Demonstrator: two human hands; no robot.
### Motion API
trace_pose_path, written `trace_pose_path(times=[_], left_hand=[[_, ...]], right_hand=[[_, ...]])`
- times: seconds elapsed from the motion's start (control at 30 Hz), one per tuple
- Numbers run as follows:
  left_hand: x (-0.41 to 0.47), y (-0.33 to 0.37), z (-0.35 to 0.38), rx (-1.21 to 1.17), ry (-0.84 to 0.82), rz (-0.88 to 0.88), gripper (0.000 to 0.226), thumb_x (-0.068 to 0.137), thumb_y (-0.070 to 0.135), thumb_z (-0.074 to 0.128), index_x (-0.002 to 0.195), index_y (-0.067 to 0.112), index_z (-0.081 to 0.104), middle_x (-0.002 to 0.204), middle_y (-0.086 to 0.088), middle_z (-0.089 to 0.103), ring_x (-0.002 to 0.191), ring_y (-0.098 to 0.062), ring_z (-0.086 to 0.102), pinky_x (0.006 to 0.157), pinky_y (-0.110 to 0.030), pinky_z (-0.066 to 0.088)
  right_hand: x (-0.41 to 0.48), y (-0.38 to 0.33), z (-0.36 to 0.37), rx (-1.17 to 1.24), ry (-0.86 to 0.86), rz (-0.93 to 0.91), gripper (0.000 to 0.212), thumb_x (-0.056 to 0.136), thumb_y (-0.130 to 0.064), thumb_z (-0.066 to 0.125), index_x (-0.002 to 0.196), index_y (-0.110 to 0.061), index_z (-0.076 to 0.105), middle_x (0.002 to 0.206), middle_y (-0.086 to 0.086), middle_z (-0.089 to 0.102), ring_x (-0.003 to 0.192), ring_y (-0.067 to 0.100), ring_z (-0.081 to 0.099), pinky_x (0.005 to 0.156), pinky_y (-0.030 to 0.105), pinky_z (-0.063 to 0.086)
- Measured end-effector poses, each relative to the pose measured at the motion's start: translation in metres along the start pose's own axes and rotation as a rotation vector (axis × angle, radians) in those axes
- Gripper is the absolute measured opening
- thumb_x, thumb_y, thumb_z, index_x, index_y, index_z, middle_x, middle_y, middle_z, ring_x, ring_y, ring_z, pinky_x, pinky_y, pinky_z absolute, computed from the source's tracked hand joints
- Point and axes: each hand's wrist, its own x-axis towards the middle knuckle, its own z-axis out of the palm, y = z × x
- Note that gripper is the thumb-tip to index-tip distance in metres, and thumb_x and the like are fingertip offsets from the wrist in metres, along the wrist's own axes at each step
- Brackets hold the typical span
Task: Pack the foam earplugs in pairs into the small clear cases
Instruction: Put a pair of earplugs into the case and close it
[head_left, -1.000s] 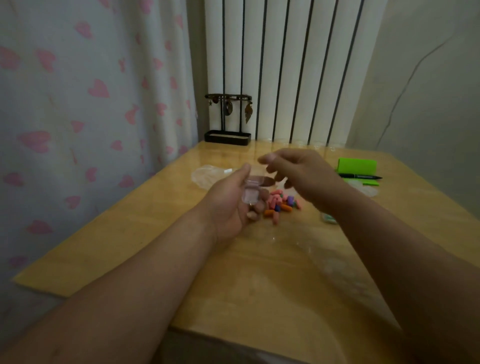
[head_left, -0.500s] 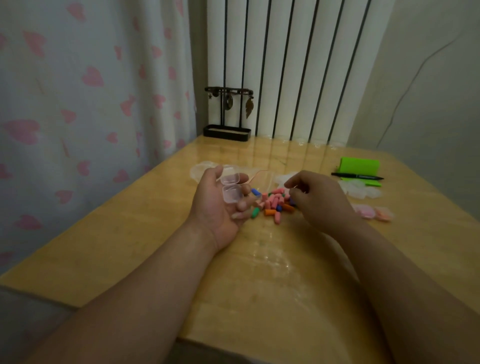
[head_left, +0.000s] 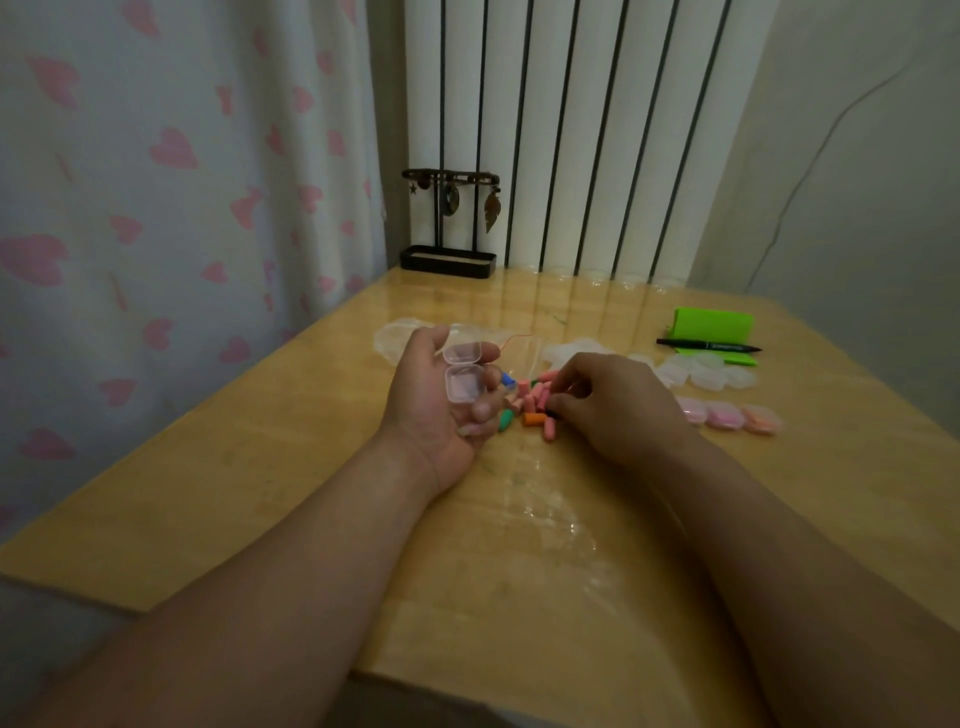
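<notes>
My left hand (head_left: 434, 410) rests palm up mid-bench (head_left: 249, 467), fingers curled round the open clear case (head_left: 464, 383). My right hand (head_left: 618, 408), above that case a second ago, has dropped onto the loose earplugs (head_left: 531, 399) just beside it. Its fingers are curled, but I cannot tell if they pinch one. I'd say I'm fetching the next pair. Filled cases (head_left: 727, 415) sit nearer the right edge.
</notes>
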Motion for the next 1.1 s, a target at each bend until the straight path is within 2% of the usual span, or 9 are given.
trace_pose_path(times=[0.3,0.4,0.5,0.57,0.67,0.83,0.9,0.97,1.1], left_hand=[[-0.001,-0.002,0.001,0.066,-0.036,-0.008,0.047,0.108,0.050,0.040,0.114,0.007,0.059,0.073,-0.007,0.057,0.047,-0.015,0.041,0.039,-0.021,0.021],[0.000,-0.002,0.003,0.094,-0.046,-0.021,0.047,0.108,0.049,0.040,0.114,0.006,0.059,0.073,-0.007,0.057,0.049,-0.016,0.043,0.039,-0.021,0.022],[-0.002,-0.003,0.006,0.126,-0.040,-0.056,0.050,0.110,0.051,0.038,0.113,0.007,0.061,0.073,-0.008,0.060,0.054,-0.017,0.047,0.040,-0.023,0.027],[-0.005,-0.004,0.008,0.156,-0.050,-0.089,0.053,0.112,0.053,0.037,0.114,0.007,0.063,0.075,-0.008,0.061,0.057,-0.017,0.049,0.043,-0.024,0.030],[-0.008,-0.004,0.012,0.185,-0.065,-0.126,0.056,0.113,0.054,0.034,0.118,0.006,0.063,0.077,-0.008,0.061,0.060,-0.016,0.050,0.049,-0.025,0.034],[-0.004,-0.007,0.010,0.186,-0.126,-0.097,0.068,0.114,0.054,0.030,0.146,0.001,0.059,0.100,-0.016,0.068,0.078,-0.023,0.062,0.070,-0.036,0.048],[-0.004,-0.008,0.008,0.173,-0.135,-0.104,0.068,0.114,0.054,0.031,0.147,0.003,0.060,0.109,-0.017,0.070,0.088,-0.024,0.064,0.081,-0.038,0.050],[-0.004,-0.008,0.009,0.170,-0.146,-0.113,0.067,0.114,0.053,0.031,0.147,0.003,0.061,0.114,-0.017,0.070,0.092,-0.023,0.065,0.087,-0.039,0.051],[-0.006,-0.007,0.010,0.165,-0.170,-0.130,0.064,0.115,0.051,0.026,0.136,0.004,0.064,0.087,-0.009,0.072,0.073,-0.017,0.065,0.076,-0.034,0.049]], right_hand=[[0.002,-0.003,0.004,0.004,0.026,0.058,0.008,0.094,-0.029,0.072,0.101,-0.033,0.071,0.104,-0.011,0.069,0.093,0.010,0.064,0.083,0.040,0.060],[0.004,-0.001,0.004,0.074,0.030,0.083,0.011,0.094,-0.028,0.074,0.103,-0.031,0.069,0.100,-0.010,0.068,0.088,0.007,0.063,0.076,0.033,0.058],[0.006,0.000,0.000,0.186,0.113,0.076,0.016,0.093,-0.027,0.077,0.106,-0.028,0.067,0.096,-0.009,0.066,0.087,0.006,0.062,0.065,0.026,0.046],[0.003,-0.005,-0.008,0.290,0.179,0.028,0.017,0.095,-0.027,0.075,0.110,-0.026,0.067,0.093,-0.008,0.067,0.085,0.007,0.064,0.066,0.023,0.046],[-0.005,-0.017,-0.019,0.403,0.226,-0.126,0.013,0.098,-0.030,0.073,0.109,-0.025,0.069,0.093,-0.008,0.069,0.085,0.007,0.067,0.074,0.025,0.055],[-0.019,-0.037,-0.019,0.373,0.073,-0.311,0.009,0.097,-0.025,0.075,0.103,-0.029,0.071,0.094,-0.012,0.069,0.082,0.005,0.065,0.066,0.014,0.052],[-0.022,-0.038,-0.016,0.311,0.003,-0.343,0.009,0.093,-0.032,0.074,0.101,-0.034,0.070,0.095,-0.013,0.069,0.080,0.004,0.065,0.067,0.020,0.056],[-0.022,-0.037,-0.014,0.266,-0.026,-0.356,0.009,0.091,-0.036,0.075,0.099,-0.038,0.070,0.094,-0.013,0.069,0.079,0.006,0.065,0.072,0.032,0.060],[-0.021,-0.035,-0.013,0.225,-0.033,-0.371,0.011,0.092,-0.032,0.080,0.094,-0.039,0.071,0.094,-0.015,0.064,0.079,0.006,0.064,0.074,0.038,0.061]])
